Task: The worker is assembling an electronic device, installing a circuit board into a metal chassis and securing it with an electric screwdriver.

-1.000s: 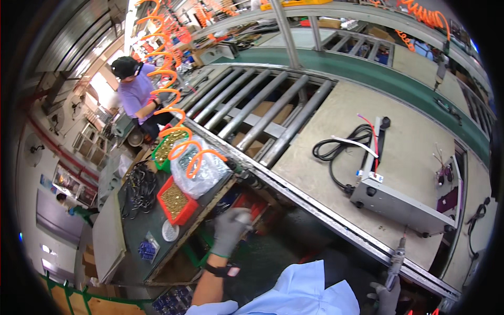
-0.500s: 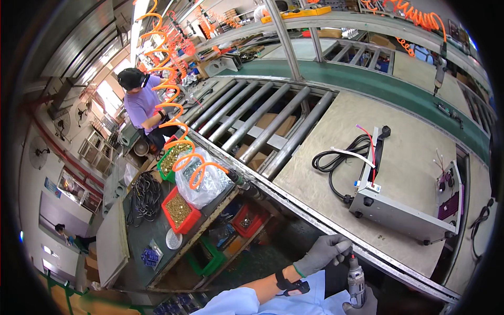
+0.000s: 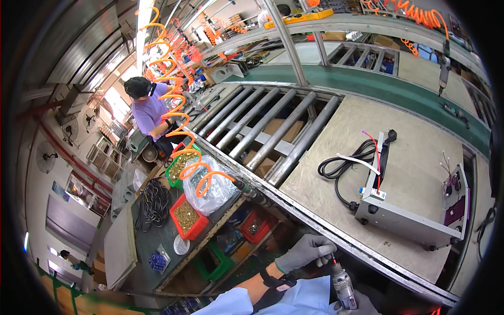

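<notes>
In its grey glove, my right hand (image 3: 363, 304) grips a silver-grey power screwdriver (image 3: 343, 287), bit up and leaning slightly left. My left hand (image 3: 305, 254), also gloved in grey, has thumb and fingertips pinched together beside the bit's red-marked tip. Whatever is between those fingertips is too small to make out. Both hands are just this side of the bench edge. On the bench's metal top stands an open grey metal case (image 3: 404, 220) with a black power cord (image 3: 336, 181) and red and white wires.
Steel rollers (image 3: 270, 128) run left of the metal top. A side table holds a red bin of small brass-coloured parts (image 3: 188, 216), a clear plastic bag (image 3: 207, 191) and bundled black cables (image 3: 152, 202). An orange coiled hose (image 3: 176, 113) hangs above. Another person (image 3: 149, 110) stands far left.
Both hands have moved left with the screwdriver, which now tilts more to the left. The view has shifted slightly. The metal case stays where it was on the bench.
</notes>
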A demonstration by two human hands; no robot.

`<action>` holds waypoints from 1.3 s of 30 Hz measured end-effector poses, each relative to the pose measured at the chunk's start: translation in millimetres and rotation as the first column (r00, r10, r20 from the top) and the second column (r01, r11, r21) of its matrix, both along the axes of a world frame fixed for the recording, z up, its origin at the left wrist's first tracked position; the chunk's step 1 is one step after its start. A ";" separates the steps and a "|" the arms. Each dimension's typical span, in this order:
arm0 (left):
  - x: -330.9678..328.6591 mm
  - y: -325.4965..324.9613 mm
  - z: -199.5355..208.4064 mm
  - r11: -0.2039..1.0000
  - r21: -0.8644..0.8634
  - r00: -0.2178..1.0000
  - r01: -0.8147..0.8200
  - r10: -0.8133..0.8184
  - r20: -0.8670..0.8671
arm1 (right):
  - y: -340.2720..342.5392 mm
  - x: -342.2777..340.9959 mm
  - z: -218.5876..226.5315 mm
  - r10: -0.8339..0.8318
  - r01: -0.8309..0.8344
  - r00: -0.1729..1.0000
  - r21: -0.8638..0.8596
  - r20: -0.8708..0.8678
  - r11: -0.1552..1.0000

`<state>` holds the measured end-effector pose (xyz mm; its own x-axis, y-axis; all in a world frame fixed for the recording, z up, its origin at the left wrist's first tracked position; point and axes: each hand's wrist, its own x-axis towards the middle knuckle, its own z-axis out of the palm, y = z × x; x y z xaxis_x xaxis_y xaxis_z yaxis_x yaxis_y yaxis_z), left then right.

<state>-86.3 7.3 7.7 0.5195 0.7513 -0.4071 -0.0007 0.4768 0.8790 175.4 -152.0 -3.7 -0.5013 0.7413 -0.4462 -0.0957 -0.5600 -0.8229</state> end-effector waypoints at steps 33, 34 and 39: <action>-429.9 117.1 24.1 0.894 0.145 -0.320 0.424 0.298 -0.899 | -11.7 -11.7 -8.0 -0.318 0.208 0.873 0.306 0.369 0.929; -425.7 118.9 27.3 0.887 0.145 -0.324 0.438 0.306 -0.895 | -12.5 -10.6 -9.9 -0.330 0.207 0.867 0.333 0.372 0.920; -407.7 124.5 48.6 0.815 0.270 -0.259 0.513 0.446 -0.857 | -20.1 -1.1 -21.9 -0.381 0.256 0.842 0.337 0.383 0.906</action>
<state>-494.0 131.9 56.3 -0.0823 0.9946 -0.0633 0.9643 0.0634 -0.2572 174.3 -172.1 -25.6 -0.0199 0.9451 -0.3262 0.1671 -0.3185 -0.9331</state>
